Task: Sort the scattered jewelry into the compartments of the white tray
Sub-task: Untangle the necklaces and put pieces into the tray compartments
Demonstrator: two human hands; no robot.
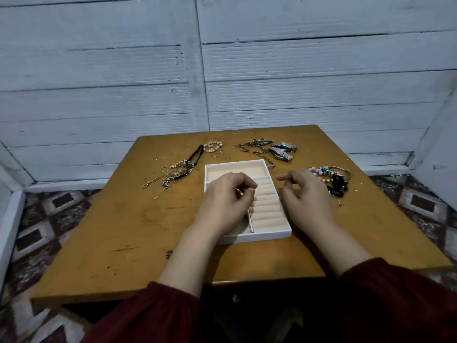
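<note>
The white tray (265, 235) with peach lining sits mid-table. It has a long compartment at the back and ribbed ring rolls on the right. My left hand (226, 199) hovers over its left side, fingers curled together; whether it pinches something small I cannot tell. My right hand (306, 194) rests just right of the tray, fingers loosely apart and holding nothing. Thin chains and a black cord (178, 173) lie to the left. Beaded bracelets and rings (214, 146) lie behind. Silver chains (256, 147) and watches (283, 151) lie back right. Coloured bead bracelets (329, 174) lie right.
The wooden table (123, 231) stands against white plank walls. A patterned floor shows on both sides. Dark red sleeves cover both forearms at the near edge.
</note>
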